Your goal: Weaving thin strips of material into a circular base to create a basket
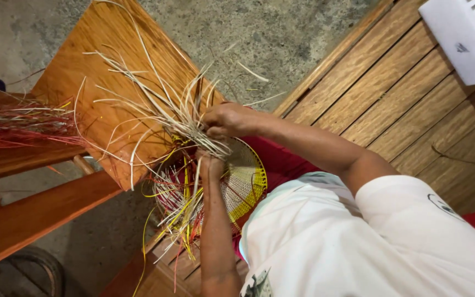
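You are weaving a round basket (243, 181) that is resting on your lap against a red cloth (281, 159), near the middle of the view. Your right hand (227, 120) is closing narrow on a bunch of pale straw strands (166, 110) just above the basket's far rim, pinching them tight, while your left hand (210, 168) is pressing down on the woven face with its fingers curled among the yellow strands (185, 220); whether it is actually gripping one I cannot tell. You are doing best by keeping the pinch close to the rim, so each strand bends where the weave ends and stays snug, and by holding the face flat with the other hand. The loose ends are fanning out far and left over the wooden chair seat (116, 49), whose edge is sitting just beside the basket. A bundle of red strands (17, 124) is lying on the left, well apart. The slatted wooden bench (402, 93) to your right is offering the open room.
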